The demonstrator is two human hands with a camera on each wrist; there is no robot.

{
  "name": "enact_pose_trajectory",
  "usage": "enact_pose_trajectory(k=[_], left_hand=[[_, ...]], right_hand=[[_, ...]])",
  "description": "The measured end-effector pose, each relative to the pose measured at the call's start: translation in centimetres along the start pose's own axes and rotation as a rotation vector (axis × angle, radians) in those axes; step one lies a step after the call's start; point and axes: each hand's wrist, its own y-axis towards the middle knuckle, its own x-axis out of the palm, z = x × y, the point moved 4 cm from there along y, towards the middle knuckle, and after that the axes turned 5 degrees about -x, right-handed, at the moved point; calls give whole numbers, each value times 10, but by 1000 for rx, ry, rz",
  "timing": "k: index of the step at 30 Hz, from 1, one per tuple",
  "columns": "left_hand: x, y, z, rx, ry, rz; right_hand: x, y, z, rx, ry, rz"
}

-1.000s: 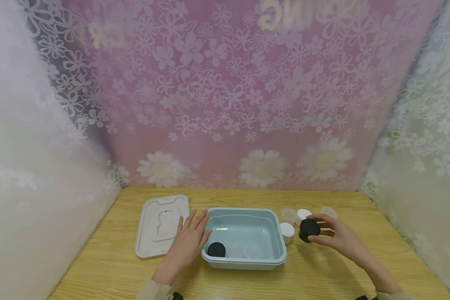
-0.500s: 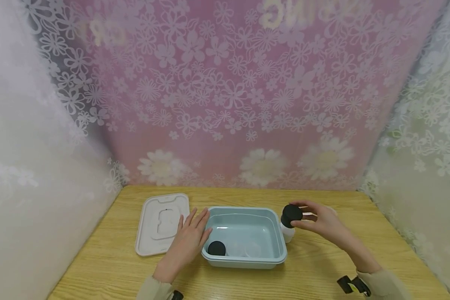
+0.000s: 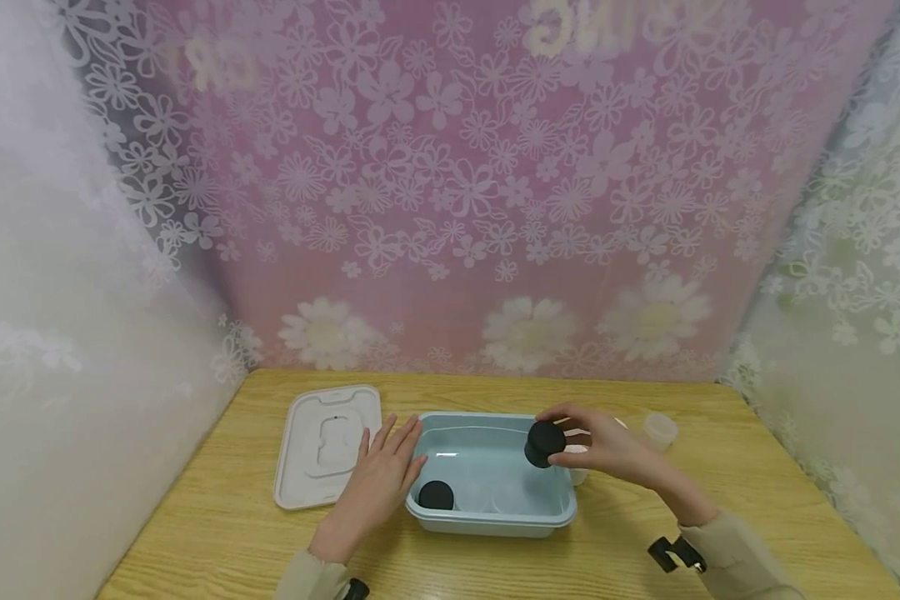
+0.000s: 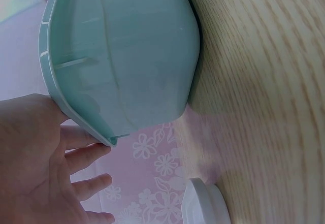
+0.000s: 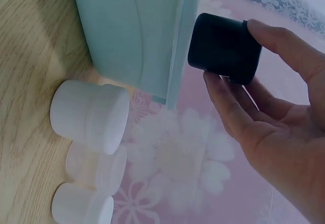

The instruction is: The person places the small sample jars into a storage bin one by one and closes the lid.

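Observation:
My right hand pinches a small black lidded jar between thumb and fingertips. The jar is over the right end of a pale blue plastic tub, above its rim; the right wrist view shows the jar clear of the tub's wall. Straight and spread, the fingers of my left hand rest on the tub's left rim. Inside the tub, a second black jar stands in the near left corner. Beside it are two faint translucent jars, hard to make out.
Right of the tub stand a white jar, a translucent jar and another white jar. A further translucent jar sits farther right. The tub's whitish lid lies on the wooden table at left.
My right hand has carried the black jar leftward, from beside the white jars, past them and over the tub's right end. The left hand has stayed on the rim.

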Motion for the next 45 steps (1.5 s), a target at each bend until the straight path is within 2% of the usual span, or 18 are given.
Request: enact_pose_trajectory(k=[6,15,23,31,36,45], left_hand=[[0,1,1,7,-3,9],[1,2,1,13,7,8],[1,2,-1,15,16,11],[0,1,-1,14,11,18],[0,1,-1,15,8,20],[0,0,-1,14,15,20]], right_hand=[[8,6,4,-41,8,-112],[14,13,3,-40,-28,-285],[20,22,-5,-16,-175,-413],[31,29,-13,-35,-292,-486],[39,31,-14,-17,-360,-506],[48,29,-9,31,-384,-572]])
